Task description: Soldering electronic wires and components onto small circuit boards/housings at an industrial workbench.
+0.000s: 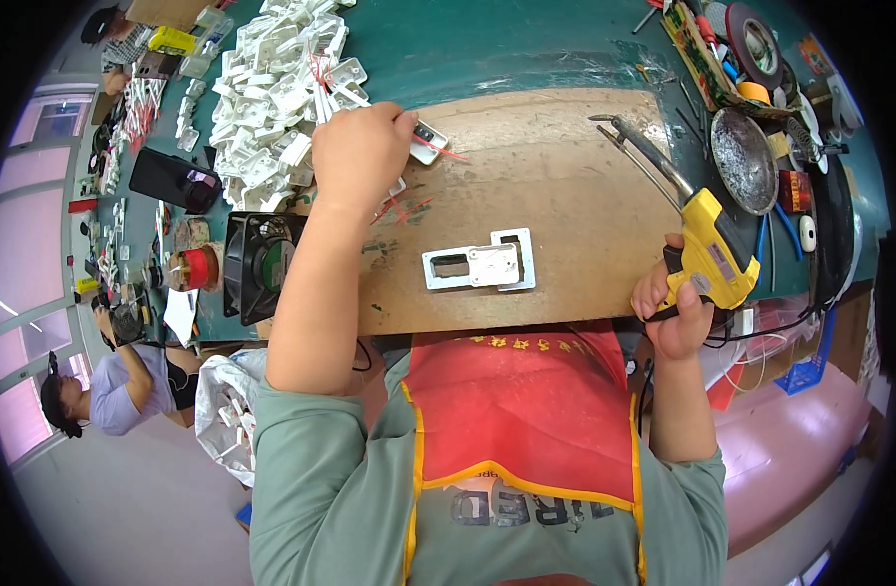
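Observation:
My right hand (671,311) is wrapped round the grip of a yellow soldering gun (714,244), its long metal tip pointing up and left over the wooden board (565,195). At the edge of a heap of white plastic housings (272,98), my left hand (363,151) is closed with its back toward me. Whatever its fingers hold is hidden. Just right of them lies a white housing (430,144) with a black part inside and red wires. Nearer me on the board, a white plastic piece (493,264) rests on a light metal frame (448,269) with rectangular openings.
A black fan (260,266) stands left of my forearm, beside a jar with a red band (194,268) and a black phone (174,181). At right are a metal dish (743,161), tape rolls (754,44) and tools. Two people work at left, near a white sack (223,415).

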### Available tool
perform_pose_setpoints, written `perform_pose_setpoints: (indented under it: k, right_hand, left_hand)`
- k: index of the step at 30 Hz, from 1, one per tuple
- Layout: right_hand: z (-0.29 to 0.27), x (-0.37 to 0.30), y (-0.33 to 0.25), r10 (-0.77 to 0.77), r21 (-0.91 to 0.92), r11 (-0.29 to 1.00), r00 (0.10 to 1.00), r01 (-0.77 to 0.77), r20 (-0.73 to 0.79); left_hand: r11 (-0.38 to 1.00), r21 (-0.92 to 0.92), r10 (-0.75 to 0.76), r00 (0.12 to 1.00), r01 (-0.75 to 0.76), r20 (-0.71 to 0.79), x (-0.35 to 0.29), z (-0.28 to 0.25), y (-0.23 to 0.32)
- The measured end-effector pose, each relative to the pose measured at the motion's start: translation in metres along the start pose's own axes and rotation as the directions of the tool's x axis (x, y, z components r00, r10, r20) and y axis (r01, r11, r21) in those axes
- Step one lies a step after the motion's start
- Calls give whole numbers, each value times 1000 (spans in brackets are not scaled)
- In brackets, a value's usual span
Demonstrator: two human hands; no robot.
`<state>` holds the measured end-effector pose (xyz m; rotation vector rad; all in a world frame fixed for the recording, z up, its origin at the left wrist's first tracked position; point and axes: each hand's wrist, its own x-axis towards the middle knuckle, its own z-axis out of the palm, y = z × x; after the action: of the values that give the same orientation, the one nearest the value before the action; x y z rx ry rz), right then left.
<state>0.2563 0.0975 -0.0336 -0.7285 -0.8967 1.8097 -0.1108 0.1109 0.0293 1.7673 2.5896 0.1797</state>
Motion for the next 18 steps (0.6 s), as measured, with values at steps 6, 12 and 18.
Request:
perform_pose_setpoints:
  k: [6,12,18]
  right_hand:
    - [4,0,-4,4,-3,1000,1000,-4,16]
    - [1,1,-2,0,-20,1000,1000,0,5]
    - [1,2,-1,-27,-88,996,997,33,71]
  left_hand:
    - [744,-655,-136,990,131,43,-23,-18,9]
    - [498,-863,37,992,87,122,-81,-43,6]
    - [701,-675,161,973,-230,-164,-112,-14,3]
